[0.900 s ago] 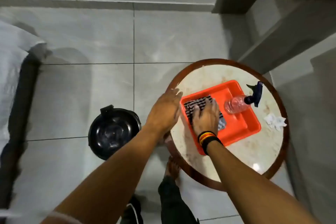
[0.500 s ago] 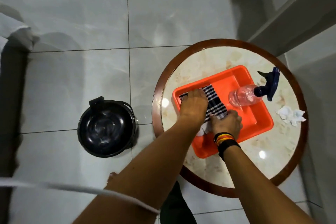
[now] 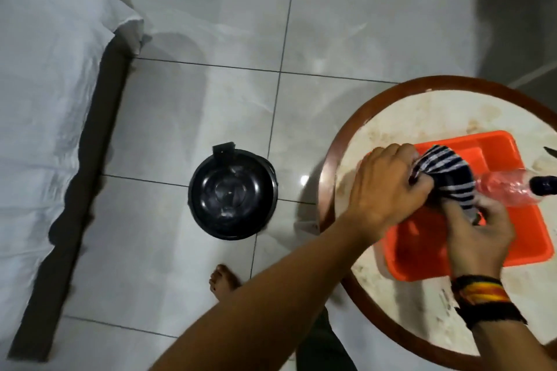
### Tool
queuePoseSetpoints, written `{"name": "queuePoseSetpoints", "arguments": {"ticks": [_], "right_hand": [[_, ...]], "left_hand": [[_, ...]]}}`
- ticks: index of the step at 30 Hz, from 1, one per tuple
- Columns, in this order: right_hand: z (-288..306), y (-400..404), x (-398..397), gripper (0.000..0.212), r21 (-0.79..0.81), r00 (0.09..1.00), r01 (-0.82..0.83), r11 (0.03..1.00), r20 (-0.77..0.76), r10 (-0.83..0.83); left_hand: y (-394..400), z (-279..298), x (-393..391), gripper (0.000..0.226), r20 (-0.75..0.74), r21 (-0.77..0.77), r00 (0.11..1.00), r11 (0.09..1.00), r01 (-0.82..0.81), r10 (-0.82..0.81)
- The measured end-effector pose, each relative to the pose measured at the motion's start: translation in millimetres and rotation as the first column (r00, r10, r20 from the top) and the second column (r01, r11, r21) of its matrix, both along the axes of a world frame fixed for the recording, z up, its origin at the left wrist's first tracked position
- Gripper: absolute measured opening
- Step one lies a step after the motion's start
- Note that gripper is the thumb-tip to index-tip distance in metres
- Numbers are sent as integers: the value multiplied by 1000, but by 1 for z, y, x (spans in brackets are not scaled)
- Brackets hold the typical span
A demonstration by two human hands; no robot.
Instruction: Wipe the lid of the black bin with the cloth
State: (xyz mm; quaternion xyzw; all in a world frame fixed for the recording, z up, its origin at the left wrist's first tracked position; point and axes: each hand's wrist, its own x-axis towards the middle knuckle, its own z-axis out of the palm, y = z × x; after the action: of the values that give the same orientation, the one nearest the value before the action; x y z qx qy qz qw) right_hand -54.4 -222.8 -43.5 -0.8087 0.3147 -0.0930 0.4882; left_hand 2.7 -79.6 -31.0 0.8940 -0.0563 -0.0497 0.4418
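Observation:
The black bin [image 3: 232, 193] stands on the tiled floor left of the round table, its glossy lid closed and facing up. A dark cloth with white stripes [image 3: 449, 178] is bunched up above the orange tray [image 3: 512, 250]. My left hand [image 3: 388, 190] grips the cloth's upper left part. My right hand [image 3: 476, 238], with a black, red and yellow wristband, pinches the cloth's lower end. Both hands are over the tray, well to the right of the bin.
The round marble-topped table [image 3: 407, 117] with a brown rim carries the tray. A clear spray bottle [image 3: 512, 187] with a dark nozzle lies in the tray beside the cloth. A bed with a white sheet [image 3: 45, 99] fills the left side. My bare foot [image 3: 224, 280] is below the bin.
The cloth lay flat in the tray under both hands; now both hands have gathered and lifted it. The view has swung left, bringing the bed into sight.

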Motion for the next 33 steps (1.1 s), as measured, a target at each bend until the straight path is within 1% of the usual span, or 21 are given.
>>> {"name": "queuePoseSetpoints", "arguments": {"ticks": [1,3,5,7,9,12,14,17,19,20,21,23,24,26,27,29,31,32,33], "right_hand": [[14,13,1,24,50,998,-32,998,47,30],[38,41,6,35,111,983,-157,981,112,145],[50,77,13,41,133,959,-254,958,166,231],[43,117,23,43,162,939,-322,933,176,294],[24,161,28,45,184,919,-389,903,144,367],[-7,219,31,45,162,881,-473,866,60,469],[-34,259,32,45,117,832,-543,831,-57,552],[-77,303,39,47,64,727,-651,756,-232,646],[-107,325,47,47,18,667,-702,712,-334,666],[-118,333,51,46,-1,648,-717,697,-371,666],[-133,342,54,45,-19,634,-726,687,-406,658],[-161,354,57,47,-89,617,-746,660,-467,634],[-177,359,54,53,-126,607,-758,640,-495,622],[-198,365,43,68,-165,588,-782,601,-514,625],[-206,369,36,73,-193,574,-803,564,-507,643],[-224,375,25,80,-231,485,-872,432,-534,692],[-247,378,17,83,-234,391,-920,315,-604,694],[-259,379,14,83,-254,374,-927,275,-632,679],[-270,378,11,83,-286,377,-926,247,-643,666]], "left_hand": [[21,8,-5,25,-39,-94,998,995,-43,40],[61,18,-17,21,-99,-216,991,970,-110,91],[100,16,-31,17,-154,-296,968,926,-235,196],[139,6,-46,15,-219,-349,917,850,-394,335],[178,-13,-65,12,-261,-343,853,783,-519,451],[224,-43,-94,9,-331,-291,765,712,-639,552],[251,-71,-112,15,-366,-212,705,684,-698,607],[282,-106,-127,24,-430,-65,628,671,-738,649],[299,-127,-130,27,-466,18,607,693,-721,644],[306,-135,-130,29,-476,61,611,716,-695,633],[314,-146,-129,32,-472,118,627,749,-652,620],[330,-167,-126,44,-421,278,687,805,-524,592],[338,-180,-126,55,-398,355,712,813,-461,578],[350,-198,-123,90,-398,448,743,821,-355,538],[356,-207,-120,110,-439,456,745,839,-296,501],[363,-227,-114,141,-527,439,747,882,-169,405],[363,-249,-109,160,-579,425,744,902,-74,334],[360,-260,-109,167,-596,417,738,908,-53,316],[357,-269,-110,172,-596,413,740,909,-51,312]]}}
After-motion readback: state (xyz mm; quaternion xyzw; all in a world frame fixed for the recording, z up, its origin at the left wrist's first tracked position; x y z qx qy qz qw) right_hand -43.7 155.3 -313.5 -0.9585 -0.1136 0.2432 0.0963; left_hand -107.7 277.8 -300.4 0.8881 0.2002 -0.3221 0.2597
